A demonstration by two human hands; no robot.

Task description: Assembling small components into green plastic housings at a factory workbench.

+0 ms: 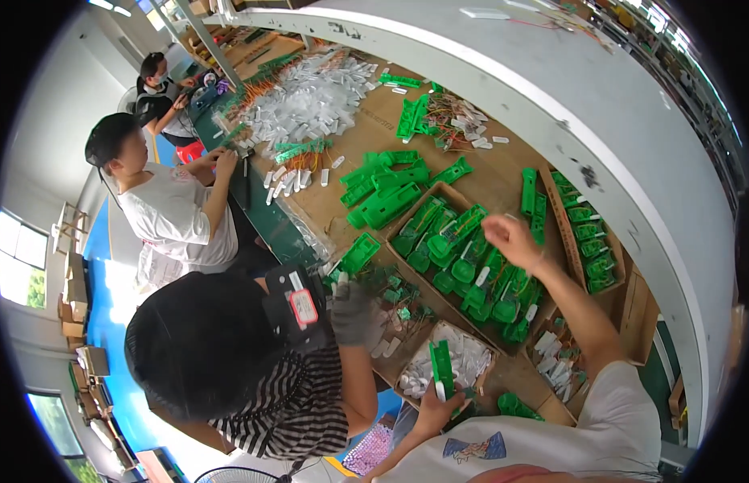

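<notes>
My left hand is closed around a long green plastic housing, which stands up out of the grip above a box of white pieces. A white piece shows at the housing's lower end, beside my fingers. My right hand is over a cardboard box packed with green housings, its fingers loosely bent and nothing visible in them. Close to its fingertips, a green housing with wires lies on top of the others.
A co-worker in a black cap works close on my left, one gloved hand blurred. Another person stands farther along. Green housings and a heap of white wired parts cover the table. A pale metal beam crosses right.
</notes>
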